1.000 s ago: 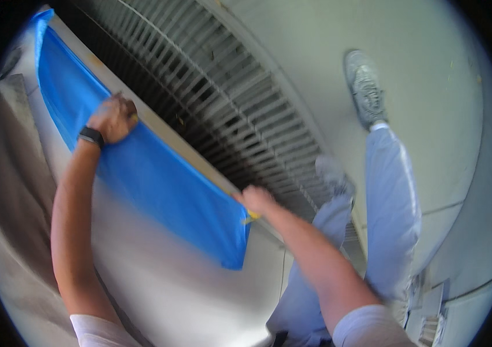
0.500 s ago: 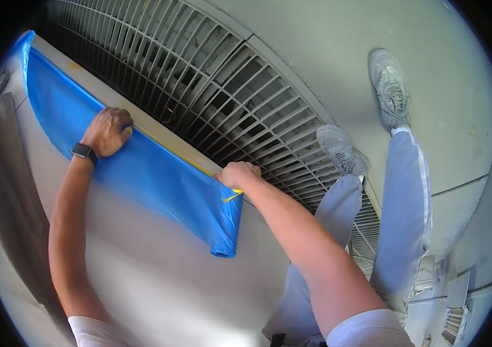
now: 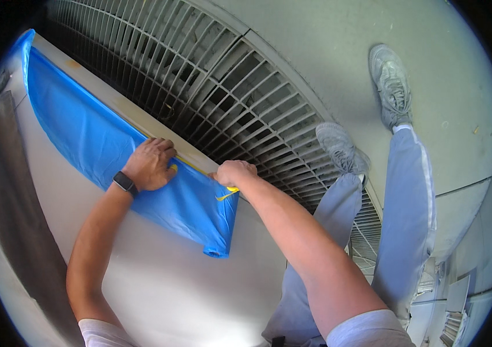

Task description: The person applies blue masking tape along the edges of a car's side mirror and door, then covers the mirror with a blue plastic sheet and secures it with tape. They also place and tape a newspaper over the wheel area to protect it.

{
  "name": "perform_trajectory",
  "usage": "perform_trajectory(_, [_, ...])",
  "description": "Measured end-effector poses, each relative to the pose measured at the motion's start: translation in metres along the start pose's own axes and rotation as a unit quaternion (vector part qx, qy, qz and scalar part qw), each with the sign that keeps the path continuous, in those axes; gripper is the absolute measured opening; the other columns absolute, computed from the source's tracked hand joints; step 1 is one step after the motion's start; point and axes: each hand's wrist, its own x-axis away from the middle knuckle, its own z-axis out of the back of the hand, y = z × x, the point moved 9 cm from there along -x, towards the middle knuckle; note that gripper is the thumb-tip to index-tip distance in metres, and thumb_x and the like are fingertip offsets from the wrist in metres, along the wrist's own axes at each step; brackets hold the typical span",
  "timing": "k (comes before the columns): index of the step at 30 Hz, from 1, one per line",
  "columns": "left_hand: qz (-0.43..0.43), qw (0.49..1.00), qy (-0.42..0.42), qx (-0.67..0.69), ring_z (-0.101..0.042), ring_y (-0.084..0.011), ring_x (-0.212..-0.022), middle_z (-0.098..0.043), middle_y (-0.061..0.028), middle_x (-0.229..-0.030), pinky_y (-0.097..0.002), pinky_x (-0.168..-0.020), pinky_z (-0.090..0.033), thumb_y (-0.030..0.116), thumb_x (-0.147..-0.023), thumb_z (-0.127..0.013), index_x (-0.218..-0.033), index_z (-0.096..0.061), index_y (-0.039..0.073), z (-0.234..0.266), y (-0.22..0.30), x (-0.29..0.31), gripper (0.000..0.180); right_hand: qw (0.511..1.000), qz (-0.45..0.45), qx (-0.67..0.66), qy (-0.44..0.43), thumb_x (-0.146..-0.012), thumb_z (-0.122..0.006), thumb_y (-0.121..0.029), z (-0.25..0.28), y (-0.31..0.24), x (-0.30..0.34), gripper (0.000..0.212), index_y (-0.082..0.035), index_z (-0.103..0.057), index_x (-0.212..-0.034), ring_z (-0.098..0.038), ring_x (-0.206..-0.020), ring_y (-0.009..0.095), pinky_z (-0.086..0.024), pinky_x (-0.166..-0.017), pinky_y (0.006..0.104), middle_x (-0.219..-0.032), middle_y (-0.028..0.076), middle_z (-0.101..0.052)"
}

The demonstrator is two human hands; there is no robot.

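A sheet of blue plastic masking film (image 3: 78,124) lies along the edge of a pale, smooth panel (image 3: 159,266), with a strip of yellow tape (image 3: 191,164) along its upper border. My left hand (image 3: 150,163) presses on this border, fingers lying over the edge and thumb apart; something yellow shows at the thumb tip. At the film's right end, my right hand (image 3: 235,172) is closed around the taped top of the rolled film (image 3: 217,250). Yellow shows beneath that hand, and a loose yellow strip hangs there. Its fingertips are partly hidden.
Beyond the panel edge runs a metal floor grating (image 3: 246,98). My shoes (image 3: 393,84) stand on the grating's border and the grey-green floor (image 3: 454,133) at right. A brown sheet (image 3: 12,191) lies on the far left.
My left hand has slid along the taped border to the right, closer to my right hand. The right hand has hardly moved; the roll's lower end has shifted slightly left.
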Motion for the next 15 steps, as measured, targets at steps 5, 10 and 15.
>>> perform_trajectory(5, [0.019, 0.998, -0.060, 0.026, -0.056, -0.0347, -0.129, -0.064, -0.0191, -0.130, -0.0434, -0.116, -0.040, 0.030, -0.084, -0.068, -0.119, -0.071, -0.001, -0.037, 0.039, -0.004, 0.046, 1.000, 0.009, -0.004, -0.006, -0.095, -0.059, -0.067, 0.000, 0.005, 0.004, 0.069, -0.013, -0.069, -0.136, -0.060, -0.135, 0.028, -0.049, -0.107, 0.0401, -0.143, 0.011, -0.065])
perform_trajectory(10, [0.022, 0.999, -0.032, 0.025, -0.058, -0.0343, -0.127, -0.064, -0.0182, -0.130, -0.0428, -0.116, -0.041, 0.030, -0.088, -0.065, -0.117, -0.071, 0.000, -0.044, 0.053, -0.001, 0.043, 0.997, 0.035, -0.067, 0.016, -0.098, -0.054, -0.067, -0.014, 0.030, -0.003, 0.069, -0.008, -0.071, -0.131, -0.062, -0.130, 0.035, -0.051, -0.104, 0.0451, -0.138, 0.016, -0.067])
perform_trajectory(15, [0.039, 0.999, -0.006, 0.015, -0.057, -0.0349, -0.129, -0.065, -0.0180, -0.133, -0.0435, -0.117, -0.040, 0.027, -0.090, -0.064, -0.119, -0.072, 0.000, -0.045, 0.049, 0.004, 0.041, 0.996, 0.065, -0.060, 0.026, -0.100, -0.051, -0.064, -0.046, 0.108, -0.009, 0.068, -0.003, -0.075, -0.117, -0.065, -0.122, 0.038, -0.052, -0.101, 0.0480, -0.129, 0.020, -0.070])
